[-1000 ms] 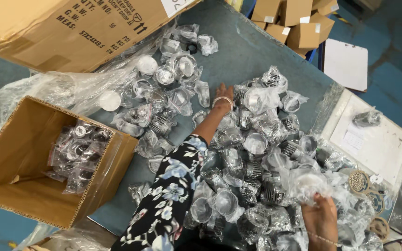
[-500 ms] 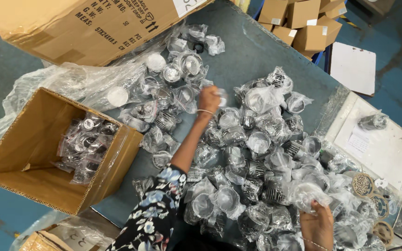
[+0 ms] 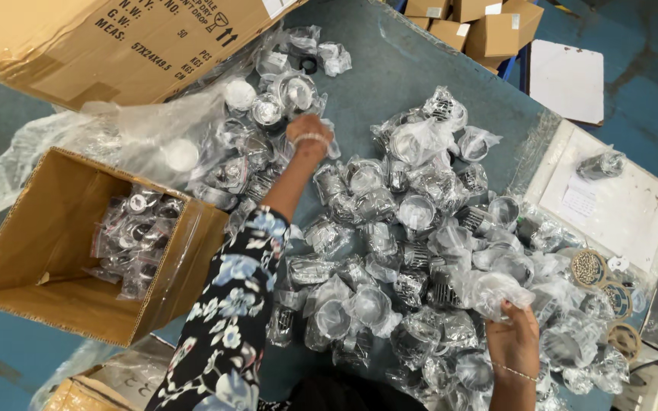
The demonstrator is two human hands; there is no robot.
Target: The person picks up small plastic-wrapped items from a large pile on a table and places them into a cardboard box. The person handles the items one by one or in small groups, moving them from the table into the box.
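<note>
My left hand (image 3: 310, 135), at the end of a floral sleeve, reaches to the far side of the table. Its fingers are curled on a clear-bagged metal part (image 3: 332, 148) beside the left heap of bagged parts (image 3: 268, 106). Near the table's front edge, my right hand (image 3: 513, 340) grips another bagged metal part (image 3: 494, 292) and holds it over the large middle heap of bagged round metal parts (image 3: 413, 213). An open cardboard box (image 3: 32, 266) at the left holds several more bagged parts (image 3: 135, 228).
A large shut carton (image 3: 93, 46) lies at the top left, with loose clear plastic sheet (image 3: 78, 144) below it. Small cardboard boxes (image 3: 481, 23) stand at the top right. A white board (image 3: 634, 221) with paper, a white sheet (image 3: 569, 80) and round mesh discs (image 3: 589, 267) are at the right.
My left hand has moved left from the middle heap toward the left heap. My right hand has stayed near the front edge with its bag.
</note>
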